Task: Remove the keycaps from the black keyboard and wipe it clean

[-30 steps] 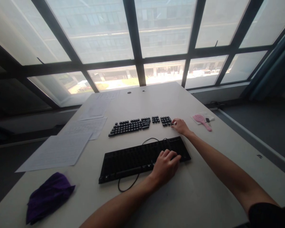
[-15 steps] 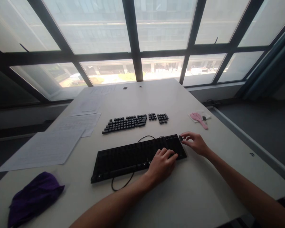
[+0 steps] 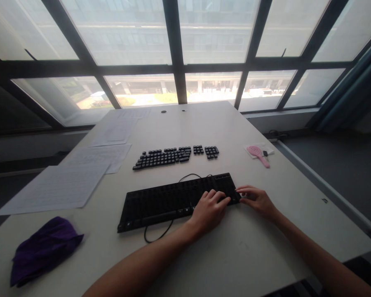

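A black keyboard [image 3: 160, 206] lies slightly slanted on the white desk, its key area dark and its cable showing behind and in front. My left hand [image 3: 210, 208] rests on the right part of the keyboard with fingers curled and drawn together; whatever is beneath them is hidden. At the keyboard's right edge is my right hand [image 3: 257, 201], thumb and fingertips held close in a pinch. Anything small between them cannot be made out. Behind the keyboard, black keycaps [image 3: 163, 159] stand in keyboard-like rows, with smaller groups of keycaps [image 3: 211, 152] to the right.
Printed paper sheets [image 3: 58, 187] cover the desk's left side. A purple cloth [image 3: 46, 249] lies at the front left. On the right, a pink hairbrush [image 3: 256, 152] rests beside a small black item [image 3: 265, 153]. Large windows stand beyond the desk [image 3: 204, 123].
My right hand has come down along the keyboard's right edge, nearer my left hand. The small dark piece earlier at its fingertips no longer shows. My left hand stays on the keyboard.
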Available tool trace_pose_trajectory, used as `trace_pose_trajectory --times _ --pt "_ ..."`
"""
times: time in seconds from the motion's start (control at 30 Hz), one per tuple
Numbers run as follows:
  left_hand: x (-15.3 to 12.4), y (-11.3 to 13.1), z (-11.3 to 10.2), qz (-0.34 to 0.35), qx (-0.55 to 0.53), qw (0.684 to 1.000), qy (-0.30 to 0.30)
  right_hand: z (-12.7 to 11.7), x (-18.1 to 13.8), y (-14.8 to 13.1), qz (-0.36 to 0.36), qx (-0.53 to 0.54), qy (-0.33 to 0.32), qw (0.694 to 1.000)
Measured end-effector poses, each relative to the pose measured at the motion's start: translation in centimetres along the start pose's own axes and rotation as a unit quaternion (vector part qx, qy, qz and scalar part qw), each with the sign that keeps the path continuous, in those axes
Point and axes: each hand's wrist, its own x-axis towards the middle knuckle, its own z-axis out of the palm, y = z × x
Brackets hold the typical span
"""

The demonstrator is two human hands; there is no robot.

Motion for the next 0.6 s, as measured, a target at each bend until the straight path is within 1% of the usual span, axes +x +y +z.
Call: trace_pose_trajectory --times 0.1,0.27,0.43,0.6 --pt "0.0 0.0 0.0 0.001 0.001 1.0 -0.001 -0.1 0.0 -0.5 -0.034 -0.031 -0.004 0.999" --pt "-0.1 0.0 0.1 -0.002 0.0 1.0 0.0 -0.5 0.5 -1.4 -0.096 -0.112 -0.032 0.988" --pt "-0.1 0.0 0.2 -0.008 -0.003 1.0 0.0 -0.5 0.7 -1.9 -0.121 -0.171 -0.045 0.977" --pt "-0.1 0.0 0.4 -0.009 -0.001 1.0 0.004 -0.4 0.5 -1.9 -0.128 -0.191 -0.039 0.972"
